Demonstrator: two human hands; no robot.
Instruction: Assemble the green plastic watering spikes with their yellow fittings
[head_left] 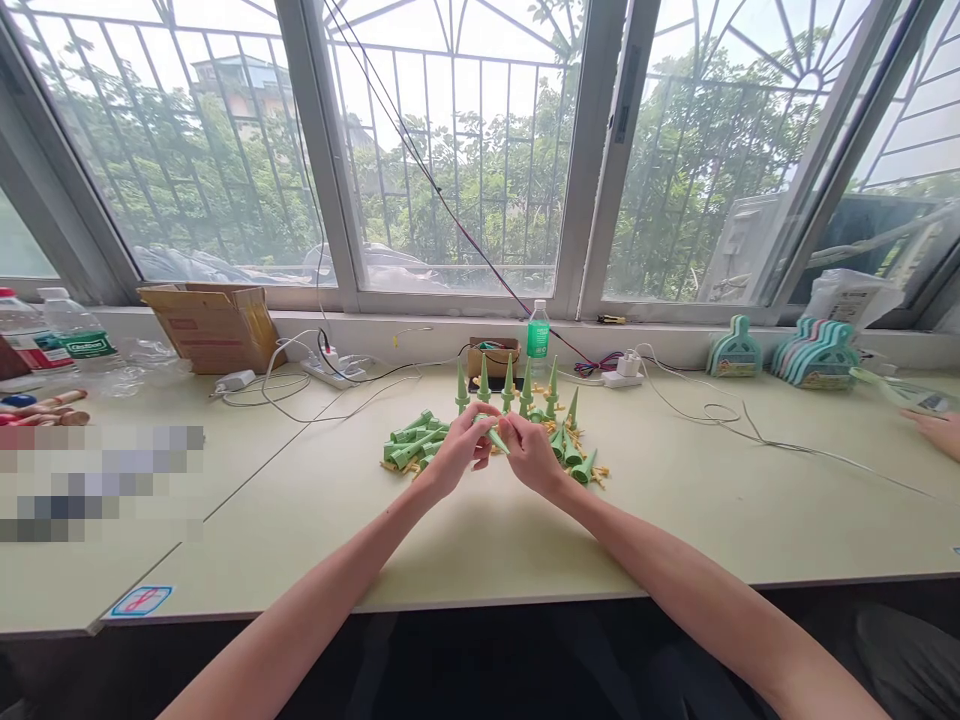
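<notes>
Over the middle of the table, my left hand [466,440] and my right hand [529,452] meet, fingers closed around one green plastic spike [498,440]. Its cone points down toward me; the fingers hide its other end. Left of my hands lies a pile of green tubular pieces [409,440] with small yellow plastic parts [388,465] at its edge. By my right hand are loose green cones [581,468] among more small yellow parts [598,475]. Just behind my hands, several green spikes [484,382] stand upright in a row, tips up.
A small cardboard box [491,357] and a green-labelled bottle [538,330] stand behind. White cables [757,430] and power strips [621,374] run along the back. At right are pastel fan-shaped items [814,352] and another person's hand [937,430]. A larger carton [214,328] sits back left.
</notes>
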